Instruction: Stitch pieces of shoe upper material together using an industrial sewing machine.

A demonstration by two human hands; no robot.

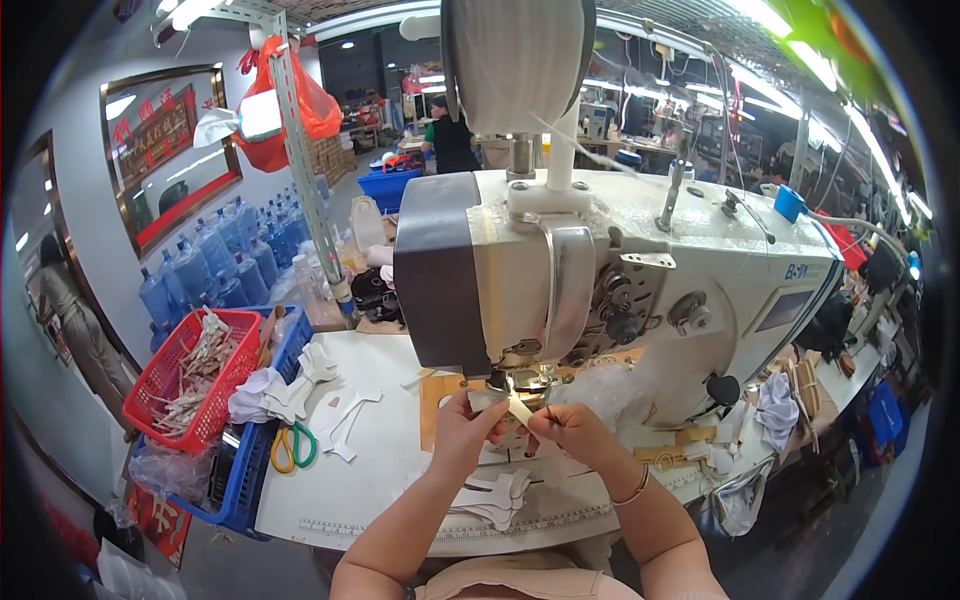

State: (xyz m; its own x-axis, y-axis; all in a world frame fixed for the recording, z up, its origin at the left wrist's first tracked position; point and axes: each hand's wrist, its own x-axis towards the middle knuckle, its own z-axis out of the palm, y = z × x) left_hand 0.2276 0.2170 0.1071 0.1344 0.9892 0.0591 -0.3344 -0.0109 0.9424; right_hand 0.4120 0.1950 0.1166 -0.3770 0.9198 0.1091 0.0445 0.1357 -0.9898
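Left fingers [490, 420] are holding a white piece [485, 399] and right fingers [562, 434] are pinching a cream strip [519, 411] at lower-centre frame, before the sewing machine [640, 225], sound practice seemingly requiring aligned edges, even tension and fingertips clear of the stitching point.

Head fisheye | above worktable [345, 487] | faces down-forward | sewing machine [635, 230] close
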